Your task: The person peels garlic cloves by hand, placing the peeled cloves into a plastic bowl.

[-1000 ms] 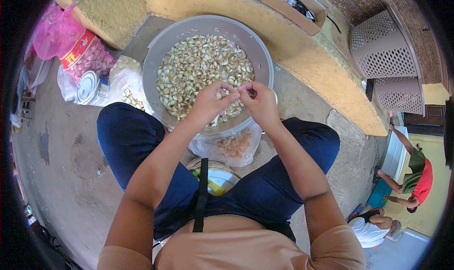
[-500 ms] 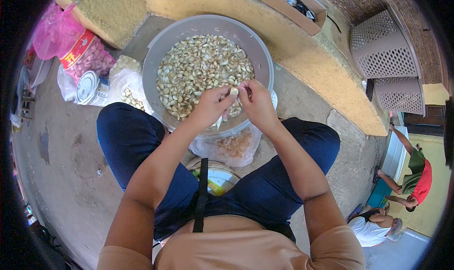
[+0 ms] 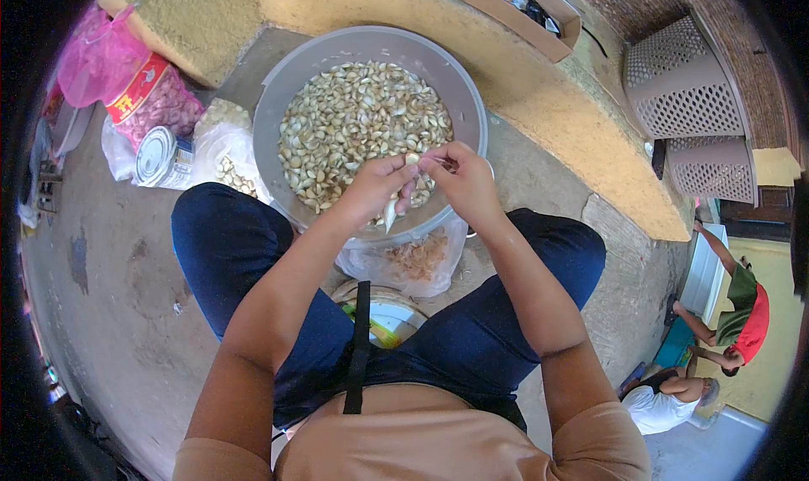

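Head view on rough grey concrete floor [image 3: 109, 270] beside a gritty ochre wall [image 3: 539, 102], with left hand [image 3: 375, 190] and right hand [image 3: 463, 182] both pinching a smooth pale garlic clove [image 3: 412, 158] above the near rim of a round grey bowl [image 3: 278, 102] heaped with cloves [image 3: 354, 119].

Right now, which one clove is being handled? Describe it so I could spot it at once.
Find the big grey bowl at top centre, heaped with pale cloves. At its near rim the left hand and right hand meet, with the clove pinched between their fingertips. Unlike its neighbours, it is held up above the heap, not lying in it.
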Demonstrator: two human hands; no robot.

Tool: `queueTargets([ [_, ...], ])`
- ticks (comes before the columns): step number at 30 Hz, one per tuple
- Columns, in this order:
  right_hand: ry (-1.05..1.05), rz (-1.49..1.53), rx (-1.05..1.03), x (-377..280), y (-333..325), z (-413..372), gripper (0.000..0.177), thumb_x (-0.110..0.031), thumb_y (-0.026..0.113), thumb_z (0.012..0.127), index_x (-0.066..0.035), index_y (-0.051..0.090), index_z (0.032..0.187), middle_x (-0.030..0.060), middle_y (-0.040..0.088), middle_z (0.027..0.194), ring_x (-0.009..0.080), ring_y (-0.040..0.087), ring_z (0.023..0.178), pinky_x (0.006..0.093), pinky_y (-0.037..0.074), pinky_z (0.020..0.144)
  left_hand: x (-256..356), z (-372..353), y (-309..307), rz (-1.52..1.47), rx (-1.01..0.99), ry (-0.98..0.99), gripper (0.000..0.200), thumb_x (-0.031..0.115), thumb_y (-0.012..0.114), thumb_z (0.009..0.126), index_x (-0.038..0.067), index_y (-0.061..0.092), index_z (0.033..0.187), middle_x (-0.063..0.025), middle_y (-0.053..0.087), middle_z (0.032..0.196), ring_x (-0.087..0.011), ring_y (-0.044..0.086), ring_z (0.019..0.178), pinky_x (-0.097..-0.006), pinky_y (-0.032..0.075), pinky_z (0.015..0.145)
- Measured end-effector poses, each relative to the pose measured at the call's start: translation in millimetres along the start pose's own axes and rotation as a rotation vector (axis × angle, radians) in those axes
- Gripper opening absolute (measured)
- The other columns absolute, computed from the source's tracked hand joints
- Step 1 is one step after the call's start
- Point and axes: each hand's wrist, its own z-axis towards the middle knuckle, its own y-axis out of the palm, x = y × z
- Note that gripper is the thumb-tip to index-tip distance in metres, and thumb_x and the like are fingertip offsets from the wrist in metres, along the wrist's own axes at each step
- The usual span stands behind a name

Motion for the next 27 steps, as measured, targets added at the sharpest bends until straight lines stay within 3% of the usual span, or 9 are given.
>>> queueTargets([
  [6,0.052,0.004,-0.055,1,0,2,0.017,-0.013,0.060,0.076,0.001,0.057,0.084,0.0132,0.056,0.074,0.0196,0.056,0.067,0.0298,0.044,0.059,-10,6,-4,0.011,-0.036,0.034,0.021,0.020,0.044,0.087,0.003,0.050,0.076,-0.0026,0.047,0.059,-0.0098,0.044,0.044,-0.0221,0.034,0.042],
  [9,-0.085,-0.192,-0.074,-7,-4,1,0.015,-0.012,0.057,0.078,0.002,0.056,0.085,0.0140,0.055,0.075,0.0199,0.056,0.068,0.0296,0.044,0.061,-7,5,-5,0.024,-0.070,0.035,0.021,0.021,0.044,0.088,0.003,0.049,0.076,-0.0022,0.045,0.060,-0.0100,0.044,0.044,-0.0219,0.034,0.041],
  [12,-0.189,-0.185,-0.053,-1,-2,1,0.014,-0.010,0.055,0.079,0.002,0.055,0.085,0.0145,0.053,0.076,0.0223,0.056,0.069,0.0312,0.044,0.062,-8,6,-6,-0.099,-0.127,-0.010,0.021,0.022,0.044,0.088,0.004,0.048,0.078,-0.0015,0.044,0.061,-0.0102,0.043,0.045,-0.0211,0.033,0.041],
  [15,0.053,0.078,-0.150,-2,-5,2,0.012,-0.009,0.055,0.078,0.001,0.055,0.085,0.0150,0.053,0.078,0.0263,0.055,0.070,0.0330,0.044,0.063,-7,5,-10,-0.324,-0.207,-0.086,0.019,0.022,0.044,0.087,0.004,0.047,0.080,-0.0009,0.043,0.061,-0.0103,0.042,0.045,-0.0202,0.033,0.041],
  [18,0.164,0.115,-0.221,-5,-8,2,0.011,-0.008,0.053,0.082,0.001,0.052,0.089,0.0063,0.053,0.080,0.0131,0.053,0.073,0.0257,0.043,0.064,-5,3,-11,-0.413,-0.232,-0.121,0.018,0.023,0.045,0.087,0.005,0.047,0.081,-0.0007,0.043,0.061,-0.0097,0.041,0.045,-0.0198,0.033,0.040],
  [21,-0.097,-0.148,-0.197,-7,-9,1,0.011,-0.009,0.053,0.082,0.000,0.052,0.089,0.0064,0.054,0.081,0.0128,0.053,0.073,0.0249,0.043,0.064,-2,2,-8,-0.347,-0.158,-0.143,0.016,0.022,0.047,0.085,0.006,0.047,0.082,-0.0013,0.044,0.061,-0.0093,0.041,0.045,-0.0198,0.033,0.040],
  [23,-0.153,-0.185,-0.173,-11,-9,0,0.011,-0.009,0.053,0.082,-0.001,0.053,0.089,0.0064,0.054,0.080,0.0128,0.053,0.073,0.0248,0.043,0.064,0,1,-5,-0.261,-0.069,-0.138,0.015,0.021,0.048,0.085,0.007,0.047,0.082,-0.0025,0.044,0.061,-0.0096,0.040,0.044,-0.0199,0.032,0.040],
  [27,-0.154,-0.212,-0.175,-11,-10,1,0.011,-0.009,0.053,0.082,0.000,0.053,0.089,0.0069,0.055,0.081,0.0132,0.054,0.073,0.0245,0.043,0.063,-1,3,-9,-0.277,-0.079,-0.113,0.015,0.021,0.050,0.084,0.006,0.048,0.084,-0.0011,0.044,0.062,-0.0083,0.041,0.045,-0.0190,0.032,0.041],
])
